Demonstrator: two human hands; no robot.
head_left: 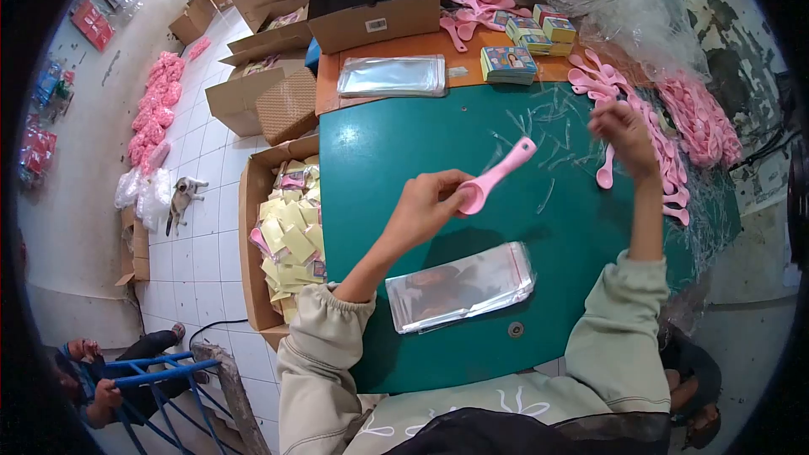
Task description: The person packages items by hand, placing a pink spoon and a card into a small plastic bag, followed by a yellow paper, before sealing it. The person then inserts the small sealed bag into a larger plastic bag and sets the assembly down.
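Observation:
My left hand grips a pink plastic spoon by its bowl, the handle pointing up and right over the green table. My right hand is raised at the right and pinches another pink spoon that hangs down from its fingers. A row of pink spoons lies just right of that hand. A stack of clear plastic bags lies on the table near my body.
Small printed boxes and another bag stack sit on the orange table beyond. A carton of yellow packets stands on the floor at left, with more cartons behind. A cat and a seated person are on the left floor.

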